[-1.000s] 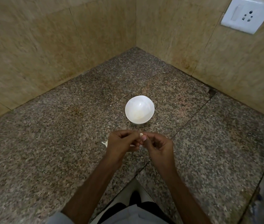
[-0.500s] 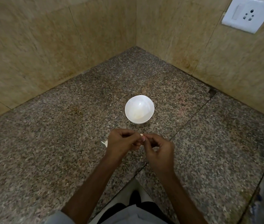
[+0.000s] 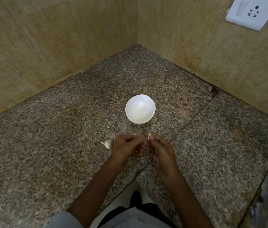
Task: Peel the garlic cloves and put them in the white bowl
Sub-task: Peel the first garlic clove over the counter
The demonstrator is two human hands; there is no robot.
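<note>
**Granite counter, two hands on a garlic clove, white bowl beyond**

Grey cloth (image 3: 130,218) lowest in view, nearest the camera, with a dark shoe (image 3: 135,199) on pale floor just past it. Two bare forearms reaching forward over a speckled brown granite counter (image 3: 47,162).

Left hand (image 3: 127,147) knuckles up, fingers curled tightly inward. Hold on anything: cannot tell, fingertips hidden. Right hand (image 3: 161,150) just beside it, across a narrow gap, fingers also curled. Thumb and forefinger of the right hand pinching a small pale garlic clove (image 3: 148,137), raised clear of the counter with its tip pointing up. Thin wisp of papery skin (image 3: 145,143) hanging from it into the gap between the hands. Both hands slightly blurred.

Second garlic clove (image 3: 107,144), still in its skin, lying on the counter just left of the left hand. Touching the hand or only close to it: cannot tell.

Farther on, white bowl (image 3: 140,111) upright on the counter, straight beyond the hands and apart from them. Inside pale and glossy, contents too faint to make out.

Farthest back, corner of two beige tiled walls (image 3: 47,46), with brownish stains low down near the counter. White socket plate (image 3: 251,13) high on the right-hand wall, at top right.
</note>
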